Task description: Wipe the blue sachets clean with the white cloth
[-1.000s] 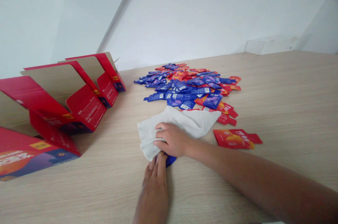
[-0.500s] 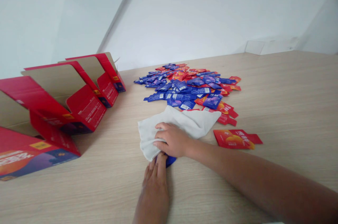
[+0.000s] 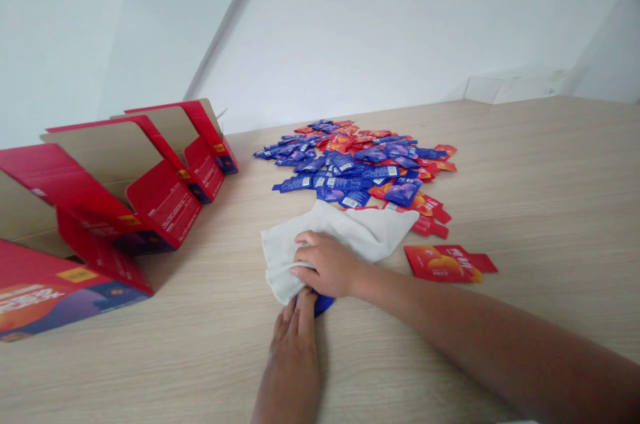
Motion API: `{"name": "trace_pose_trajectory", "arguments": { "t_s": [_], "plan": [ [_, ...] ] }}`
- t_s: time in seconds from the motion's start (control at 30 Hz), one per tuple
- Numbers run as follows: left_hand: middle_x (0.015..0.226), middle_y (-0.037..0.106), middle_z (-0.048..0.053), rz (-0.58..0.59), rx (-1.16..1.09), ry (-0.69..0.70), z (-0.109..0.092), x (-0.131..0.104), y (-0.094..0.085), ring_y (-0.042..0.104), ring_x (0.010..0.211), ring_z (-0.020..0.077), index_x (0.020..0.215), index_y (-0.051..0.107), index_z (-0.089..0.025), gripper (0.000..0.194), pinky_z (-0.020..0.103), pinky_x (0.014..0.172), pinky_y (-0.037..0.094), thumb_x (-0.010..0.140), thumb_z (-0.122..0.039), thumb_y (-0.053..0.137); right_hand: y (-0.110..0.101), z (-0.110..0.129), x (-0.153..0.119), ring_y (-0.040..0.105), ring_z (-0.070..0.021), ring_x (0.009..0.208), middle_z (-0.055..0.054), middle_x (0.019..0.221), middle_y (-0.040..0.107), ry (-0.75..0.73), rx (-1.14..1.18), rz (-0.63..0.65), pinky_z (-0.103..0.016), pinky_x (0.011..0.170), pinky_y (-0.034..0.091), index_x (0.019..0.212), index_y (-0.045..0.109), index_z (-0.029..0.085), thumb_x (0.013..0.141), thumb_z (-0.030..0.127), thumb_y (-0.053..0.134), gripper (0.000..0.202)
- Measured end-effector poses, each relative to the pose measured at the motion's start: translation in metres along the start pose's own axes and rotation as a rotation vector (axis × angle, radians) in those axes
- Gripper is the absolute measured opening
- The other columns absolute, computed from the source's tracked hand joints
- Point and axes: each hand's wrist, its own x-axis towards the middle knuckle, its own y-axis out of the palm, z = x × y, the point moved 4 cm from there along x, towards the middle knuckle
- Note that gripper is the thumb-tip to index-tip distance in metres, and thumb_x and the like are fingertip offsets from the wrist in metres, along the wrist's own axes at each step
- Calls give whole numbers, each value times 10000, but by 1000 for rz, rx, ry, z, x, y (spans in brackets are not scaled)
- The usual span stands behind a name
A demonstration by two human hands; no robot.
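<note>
matt cloth (image 3: 370, 231), glossy packets (image 3: 350, 164), wood-grain tabletop (image 3: 210, 351)

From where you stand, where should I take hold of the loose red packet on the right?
Probably pinch the narrow tab of the red packet from the right. The packet lies on the table, apart from the pile, with its tab pointing right, away from the right forearm along its near edge.

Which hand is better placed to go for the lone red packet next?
Right, I'd judge: the right hand, on the white cloth, is nearer the lone red packet. The left hand is at a blue packet, the right forearm lying across its path.
</note>
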Motion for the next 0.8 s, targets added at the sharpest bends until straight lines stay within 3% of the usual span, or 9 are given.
{"name": "trace_pose_trajectory", "arguments": {
  "t_s": [0.17, 0.53, 0.8],
  "plan": [
    [1420, 453, 139, -13, 15, 16, 0, 1, -1, 383, 1323, 224, 1372, 343, -106, 620, 442, 1081, 386, 794, 38, 171, 1, 0, -1, 526, -238, 1098, -132, 1220, 525, 6, 1, 17, -392, 952, 396, 919, 674, 159, 902, 379, 509, 276],
    [1440, 419, 154, 56, 41, -16, 0, 1, 1, 348, 1340, 233, 1370, 346, -72, 625, 453, 1102, 354, 793, 50, 139, 1, 0, 1, 552, -210, 997, -102, 1067, 575, -1, 8, -8, -356, 897, 426, 787, 651, 148, 896, 365, 518, 277],
    [1444, 408, 166, 27, 43, 26, 0, 1, 0, 341, 1343, 229, 1376, 319, -68, 628, 465, 1090, 372, 782, 58, 155, 2, -1, -1, 533, -240, 1092, -133, 1209, 532, 7, 8, 10, -393, 947, 404, 911, 676, 161, 901, 385, 504, 282]
  ]
}}
